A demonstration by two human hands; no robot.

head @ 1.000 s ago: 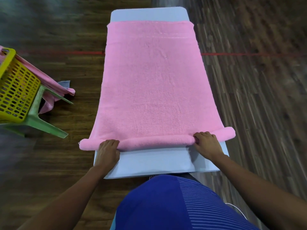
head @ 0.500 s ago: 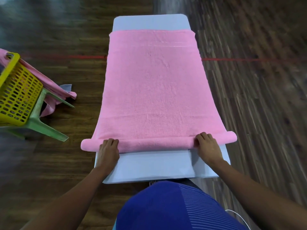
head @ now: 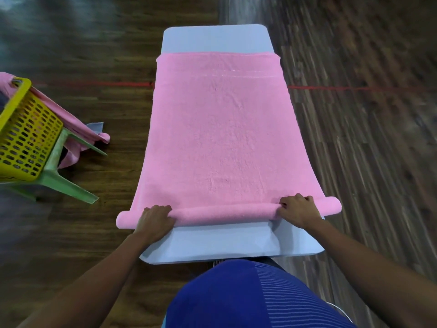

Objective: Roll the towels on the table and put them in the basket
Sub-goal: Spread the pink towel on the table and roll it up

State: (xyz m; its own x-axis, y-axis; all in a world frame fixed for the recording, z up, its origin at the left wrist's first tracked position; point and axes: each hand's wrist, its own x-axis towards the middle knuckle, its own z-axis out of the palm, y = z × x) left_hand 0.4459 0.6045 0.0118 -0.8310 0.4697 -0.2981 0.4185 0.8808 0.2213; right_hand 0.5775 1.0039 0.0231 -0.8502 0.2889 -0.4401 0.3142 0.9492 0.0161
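Towel of pink terry cloth (head: 220,138) lies flat along the narrow pale grey table (head: 212,39), its near end wound into a thin roll overhanging both table sides. The left hand (head: 155,220) and right hand (head: 298,209), well apart, each curl fingers over that roll. A yellow perforated plastic basket (head: 23,138) sits on a green plastic stool (head: 61,178) to the left, apart from the table.

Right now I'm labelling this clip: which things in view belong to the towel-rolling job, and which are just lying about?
Job: pink towel, partly rolled; left hand and right hand on the roll; table; yellow basket.
Lying about: green stool under the basket; red floor line.
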